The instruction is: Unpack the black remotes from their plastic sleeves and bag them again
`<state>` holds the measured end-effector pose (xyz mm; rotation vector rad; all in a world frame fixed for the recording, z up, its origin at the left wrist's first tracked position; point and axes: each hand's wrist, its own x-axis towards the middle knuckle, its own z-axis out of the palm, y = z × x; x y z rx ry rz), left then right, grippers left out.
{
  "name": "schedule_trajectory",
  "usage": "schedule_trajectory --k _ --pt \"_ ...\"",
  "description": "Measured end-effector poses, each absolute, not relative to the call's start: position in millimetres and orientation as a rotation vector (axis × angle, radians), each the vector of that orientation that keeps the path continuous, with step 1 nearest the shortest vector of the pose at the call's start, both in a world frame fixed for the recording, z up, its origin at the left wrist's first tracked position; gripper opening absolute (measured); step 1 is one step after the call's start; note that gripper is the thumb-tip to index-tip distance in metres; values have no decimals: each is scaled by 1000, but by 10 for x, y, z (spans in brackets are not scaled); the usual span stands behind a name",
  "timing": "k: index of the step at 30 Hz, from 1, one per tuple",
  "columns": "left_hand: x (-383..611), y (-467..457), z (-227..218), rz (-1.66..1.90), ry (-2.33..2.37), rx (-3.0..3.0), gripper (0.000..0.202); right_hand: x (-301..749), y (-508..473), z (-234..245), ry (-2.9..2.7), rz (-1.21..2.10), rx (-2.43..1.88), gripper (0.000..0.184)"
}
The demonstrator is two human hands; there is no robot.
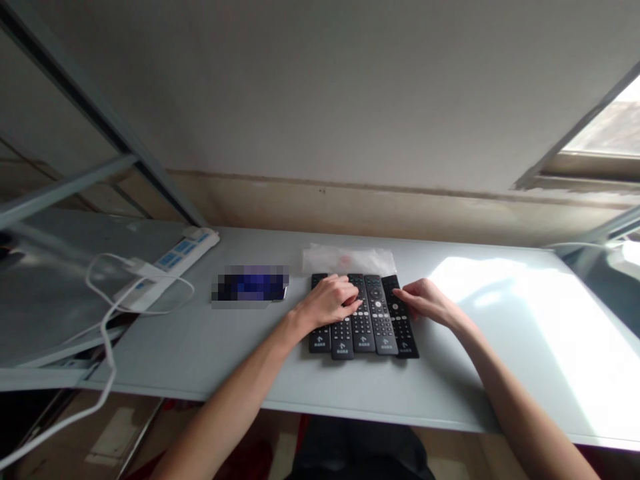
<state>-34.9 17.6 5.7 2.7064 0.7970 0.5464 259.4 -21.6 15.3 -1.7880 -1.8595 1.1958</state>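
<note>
Currently, five black remote controls (363, 315) lie side by side on the grey desk (210, 347), touching along their long edges. Their long axes run from the desk's near edge toward the wall, button faces up.

Left hand (331, 301): palm down on the row, covering the upper parts of the left remotes. Its fingers (353, 305) are loosely curled and lie flat on the buttons; they rest on the surface and pinch nothing.

Right hand (425, 300): at the right edge of the row, against the rightmost remote (401, 323). Its fingers (403, 294) are held together and rest on that remote's upper half; whether the thumb grips the outer side is hidden, so a grasp cannot be confirmed.

Relative to the row of remotes:
- Just behind, toward the wall: a flat clear plastic bag (349, 259), apparently empty, though the view is soft.
- Just left: a blurred dark blue object (253, 284).
- Further left: a white power strip (167, 265) with a white cable (107, 320) plugged in, trailing off the desk edge.
</note>
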Motion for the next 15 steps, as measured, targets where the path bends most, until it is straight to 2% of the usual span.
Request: schedule_trajectory --k 9,15 --pt "-356 183 55 558 760 2674 30 2669 -251 131 -1894 1303 -1715 71" --pt "-359 183 53 539 772 2682 29 2624 -261 133 -1897 1224 -1743 73"
